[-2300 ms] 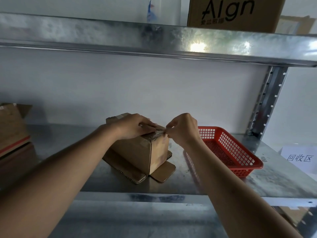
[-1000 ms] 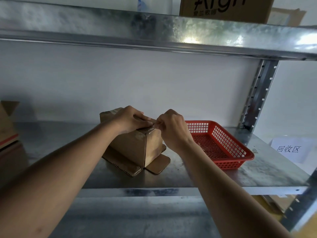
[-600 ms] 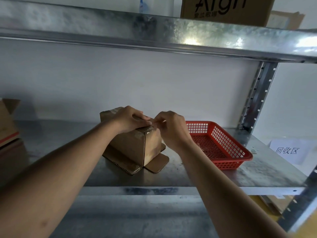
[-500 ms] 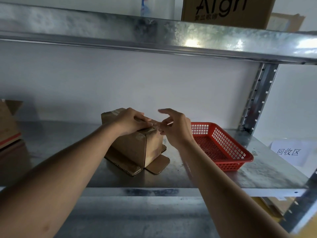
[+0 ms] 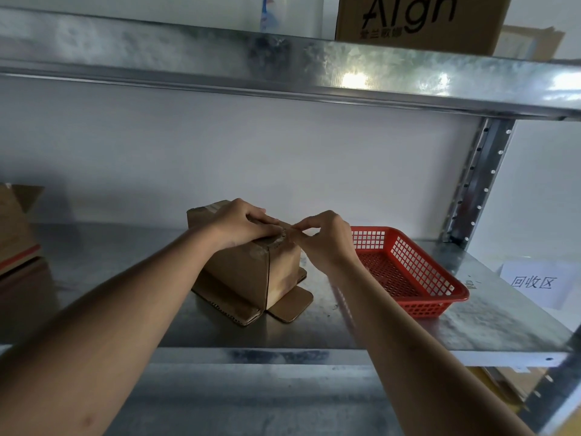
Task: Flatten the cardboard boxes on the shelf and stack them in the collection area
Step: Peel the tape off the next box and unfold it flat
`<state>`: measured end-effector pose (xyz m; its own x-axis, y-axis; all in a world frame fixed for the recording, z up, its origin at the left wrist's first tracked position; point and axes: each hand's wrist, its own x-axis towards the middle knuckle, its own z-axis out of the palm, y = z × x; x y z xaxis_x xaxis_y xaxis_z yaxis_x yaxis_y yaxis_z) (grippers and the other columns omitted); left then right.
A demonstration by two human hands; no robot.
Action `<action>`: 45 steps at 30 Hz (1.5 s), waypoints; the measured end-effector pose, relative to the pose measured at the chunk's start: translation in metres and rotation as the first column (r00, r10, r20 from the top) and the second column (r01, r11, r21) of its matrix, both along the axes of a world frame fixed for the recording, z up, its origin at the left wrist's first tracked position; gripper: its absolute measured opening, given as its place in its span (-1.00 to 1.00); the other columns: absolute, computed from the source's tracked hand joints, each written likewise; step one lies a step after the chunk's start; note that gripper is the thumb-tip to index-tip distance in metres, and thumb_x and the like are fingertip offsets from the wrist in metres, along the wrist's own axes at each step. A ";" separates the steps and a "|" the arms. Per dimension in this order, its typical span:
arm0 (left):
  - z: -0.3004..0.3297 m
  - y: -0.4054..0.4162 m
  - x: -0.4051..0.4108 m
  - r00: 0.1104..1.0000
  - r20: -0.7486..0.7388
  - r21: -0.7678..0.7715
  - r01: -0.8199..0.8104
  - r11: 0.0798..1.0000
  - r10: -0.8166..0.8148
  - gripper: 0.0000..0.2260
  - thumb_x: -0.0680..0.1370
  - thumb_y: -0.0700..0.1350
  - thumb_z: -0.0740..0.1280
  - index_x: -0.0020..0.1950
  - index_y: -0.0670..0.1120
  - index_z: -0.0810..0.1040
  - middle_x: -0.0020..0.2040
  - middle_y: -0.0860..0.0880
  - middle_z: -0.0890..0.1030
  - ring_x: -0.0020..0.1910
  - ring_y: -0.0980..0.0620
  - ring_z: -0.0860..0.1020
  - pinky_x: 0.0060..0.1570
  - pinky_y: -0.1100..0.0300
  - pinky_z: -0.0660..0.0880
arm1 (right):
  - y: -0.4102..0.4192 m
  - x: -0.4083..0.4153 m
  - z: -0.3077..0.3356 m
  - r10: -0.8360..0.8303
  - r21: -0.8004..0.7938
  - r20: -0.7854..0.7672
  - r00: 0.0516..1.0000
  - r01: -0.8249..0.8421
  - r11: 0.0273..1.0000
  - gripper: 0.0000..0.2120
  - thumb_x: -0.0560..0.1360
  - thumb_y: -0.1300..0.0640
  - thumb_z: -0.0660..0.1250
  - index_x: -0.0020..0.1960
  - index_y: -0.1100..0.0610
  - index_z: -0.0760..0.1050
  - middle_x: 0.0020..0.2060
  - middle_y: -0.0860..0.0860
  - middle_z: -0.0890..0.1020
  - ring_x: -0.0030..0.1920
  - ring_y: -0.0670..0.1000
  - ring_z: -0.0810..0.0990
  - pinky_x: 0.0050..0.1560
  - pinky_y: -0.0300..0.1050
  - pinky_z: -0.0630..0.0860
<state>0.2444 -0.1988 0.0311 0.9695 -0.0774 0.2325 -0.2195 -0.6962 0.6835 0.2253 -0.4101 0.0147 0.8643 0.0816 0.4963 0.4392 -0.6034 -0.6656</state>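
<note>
Basket right of box, sign beyond

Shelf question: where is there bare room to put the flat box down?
Bare metal shelf lies between the left-edge box and the small box under both hands. More lies right of the red basket, towards the paper sign. Box to basket is crowded.

The brown printed cardboard carton overhead and the taped brown box at left are cut off by the frame edges.
</note>
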 end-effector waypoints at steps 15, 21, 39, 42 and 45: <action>0.002 0.000 0.002 1.000 -0.006 -0.011 0.017 1.000 -0.017 -0.68 0.42 0.22 0.56 0.11 0.13 0.76 0.45 0.02 0.54 0.41 0.01 0.48 0.25 0.17 0.30 | 0.001 -0.002 0.014 0.152 -0.353 0.086 0.985 -0.113 0.929 -0.89 0.55 0.18 0.50 0.06 0.09 0.75 -0.05 0.02 0.74 -0.06 0.03 0.65 -0.08 -0.15 0.55; 0.003 -0.002 -0.001 1.000 -0.024 -0.030 0.006 1.000 -0.007 -0.77 0.44 0.18 0.57 0.04 0.16 0.75 0.45 0.06 0.54 0.26 0.15 0.45 0.23 0.20 0.27 | -0.002 0.000 0.010 0.119 -0.303 0.136 0.984 -0.073 0.950 -0.89 0.50 0.27 0.54 -0.06 0.08 0.76 -0.16 -0.01 0.73 -0.17 -0.02 0.66 -0.13 -0.16 0.59; 0.002 -0.003 0.009 0.998 -0.056 -0.037 -0.028 0.999 0.025 -0.84 0.41 0.10 0.61 -0.03 0.20 0.76 -0.18 0.47 0.57 -0.05 0.37 0.50 -0.11 0.47 0.27 | 0.004 -0.017 0.014 0.121 -0.442 0.104 0.987 -0.063 0.895 -0.81 0.56 0.40 0.24 -0.04 0.18 0.56 -0.06 0.09 0.64 -0.07 0.13 0.59 -0.10 0.07 0.57; 0.001 0.000 0.012 1.000 -0.013 -0.032 -0.002 0.999 0.001 -0.87 0.44 0.09 0.59 -0.03 0.23 0.75 -0.29 0.47 0.53 -0.18 0.50 0.47 -0.22 0.52 0.28 | 0.007 -0.026 0.016 0.172 -0.541 0.183 0.968 -0.047 0.840 -0.74 0.51 0.44 0.25 -0.12 0.08 0.40 -0.12 0.06 0.54 -0.18 0.10 0.49 -0.26 -0.04 0.40; -0.001 0.001 0.011 0.999 0.019 -0.014 0.033 0.999 -0.033 -0.83 0.48 0.03 0.56 0.06 0.16 0.76 -0.18 0.44 0.49 -0.15 0.51 0.46 -0.17 0.54 0.28 | 0.006 -0.031 0.021 0.202 -0.536 0.187 0.961 -0.073 0.841 -0.77 0.52 0.42 0.27 -0.12 0.10 0.47 -0.14 0.02 0.56 -0.16 0.07 0.52 -0.26 -0.05 0.43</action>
